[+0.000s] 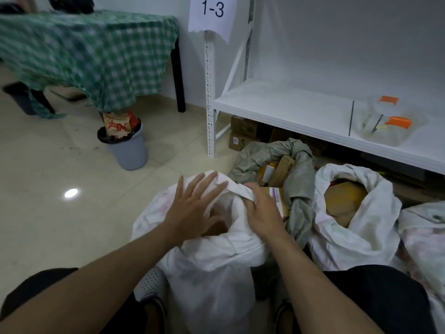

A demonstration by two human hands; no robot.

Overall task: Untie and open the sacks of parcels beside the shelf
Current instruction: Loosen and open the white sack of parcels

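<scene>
You are crouching over a white sack (pixel 212 266), your left hand (pixel 192 208) lying flat, fingers spread across its open mouth, while your right hand (pixel 263 213) is gripping the rolled rim. Just beyond that right hand, a grey sack (pixel 255 155) is gaping open beneath the shelf (pixel 289 102).

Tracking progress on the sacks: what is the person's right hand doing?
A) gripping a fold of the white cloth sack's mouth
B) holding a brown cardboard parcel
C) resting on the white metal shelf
A: the right hand curls its fingers round a fold at the mouth of the white cloth sack; the left hand is spread open over it.
</scene>
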